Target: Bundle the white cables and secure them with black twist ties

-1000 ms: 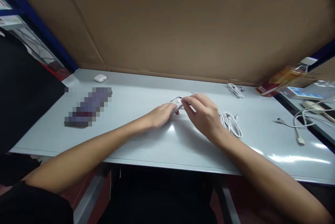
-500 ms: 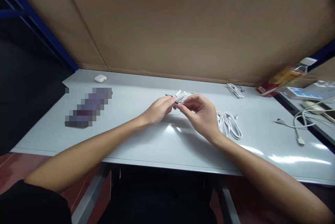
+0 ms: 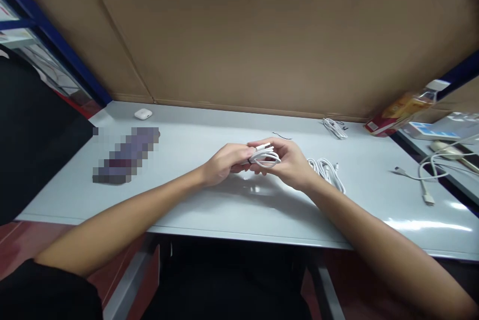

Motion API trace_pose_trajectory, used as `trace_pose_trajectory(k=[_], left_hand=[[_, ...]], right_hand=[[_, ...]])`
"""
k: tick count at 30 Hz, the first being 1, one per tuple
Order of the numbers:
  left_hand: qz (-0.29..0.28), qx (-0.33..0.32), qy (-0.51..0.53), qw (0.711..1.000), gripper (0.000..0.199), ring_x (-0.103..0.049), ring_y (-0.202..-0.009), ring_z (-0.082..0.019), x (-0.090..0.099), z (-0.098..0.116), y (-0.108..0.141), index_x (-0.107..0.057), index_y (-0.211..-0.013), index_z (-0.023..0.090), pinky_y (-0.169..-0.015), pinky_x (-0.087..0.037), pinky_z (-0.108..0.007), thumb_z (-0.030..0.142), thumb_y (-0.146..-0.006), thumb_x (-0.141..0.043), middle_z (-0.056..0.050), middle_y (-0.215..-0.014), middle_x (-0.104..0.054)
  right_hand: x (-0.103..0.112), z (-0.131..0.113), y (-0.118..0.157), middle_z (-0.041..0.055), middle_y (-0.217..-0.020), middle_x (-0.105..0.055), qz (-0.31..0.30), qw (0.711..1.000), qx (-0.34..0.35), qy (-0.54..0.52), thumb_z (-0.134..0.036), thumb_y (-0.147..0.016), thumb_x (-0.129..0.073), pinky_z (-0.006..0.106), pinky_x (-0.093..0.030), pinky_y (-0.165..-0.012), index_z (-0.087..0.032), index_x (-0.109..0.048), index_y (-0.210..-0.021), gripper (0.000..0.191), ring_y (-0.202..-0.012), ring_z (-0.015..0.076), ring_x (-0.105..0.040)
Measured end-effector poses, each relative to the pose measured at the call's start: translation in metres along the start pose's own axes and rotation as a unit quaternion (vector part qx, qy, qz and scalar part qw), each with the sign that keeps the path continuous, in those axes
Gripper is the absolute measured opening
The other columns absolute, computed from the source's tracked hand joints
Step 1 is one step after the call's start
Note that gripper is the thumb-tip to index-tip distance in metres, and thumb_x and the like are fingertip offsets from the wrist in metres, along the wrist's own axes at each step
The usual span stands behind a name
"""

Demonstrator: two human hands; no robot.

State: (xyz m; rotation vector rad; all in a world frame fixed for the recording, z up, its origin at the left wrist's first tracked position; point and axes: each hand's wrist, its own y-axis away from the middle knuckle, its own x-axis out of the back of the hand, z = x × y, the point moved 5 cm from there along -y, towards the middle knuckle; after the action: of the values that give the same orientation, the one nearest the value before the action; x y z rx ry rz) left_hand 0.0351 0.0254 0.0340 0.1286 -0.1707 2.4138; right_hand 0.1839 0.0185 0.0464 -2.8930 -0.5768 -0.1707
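A coiled white USB cable [image 3: 266, 157] is held above the table in front of me, its loops turned to the right and its plug standing out on top. My left hand [image 3: 226, 162] grips the bundle's left end, thumb on top, where a dark band crosses the loops. Curled round the far side and underneath, my right hand [image 3: 286, 160] also holds the coil; some of its fingers are hidden behind it. Beside my right wrist lie more coiled white cables [image 3: 327, 172], partly covered by the arm. A thin black tie [image 3: 281, 136] rests on the table beyond my hands.
Far right on the table [image 3: 224, 215] are another coil [image 3: 335, 129], a drink bottle [image 3: 404, 110] and a loose cable [image 3: 426, 187]. A white earbud case [image 3: 143, 114] and a blurred-out object [image 3: 127, 155] lie left. Someone's dark clothing [image 3: 33, 135] borders the left edge.
My right hand has gone from pinching the black tie to holding the coil from behind. The coil has turned and come slightly nearer. The dark-clothed person at left has shifted, uncovering shelves.
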Motion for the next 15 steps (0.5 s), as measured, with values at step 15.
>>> trace_pose_trajectory(k=[15], left_hand=[[0.028, 0.077, 0.098, 0.992, 0.041, -0.026, -0.052, -0.009, -0.004, -0.017, -0.004, -0.051, -0.077, 0.019, -0.048, -0.02, -0.025, 0.053, -0.099, -0.053, 0.003, -0.063, -0.038]], right_hand=[[0.007, 0.024, -0.005, 0.0001, -0.075, -0.071, -0.015, 0.998, -0.055, 0.033, -0.036, -0.072, -0.088, 0.031, -0.052, -0.062, -0.021, -0.07, -0.086, 0.027, -0.066, 0.0176, -0.065]])
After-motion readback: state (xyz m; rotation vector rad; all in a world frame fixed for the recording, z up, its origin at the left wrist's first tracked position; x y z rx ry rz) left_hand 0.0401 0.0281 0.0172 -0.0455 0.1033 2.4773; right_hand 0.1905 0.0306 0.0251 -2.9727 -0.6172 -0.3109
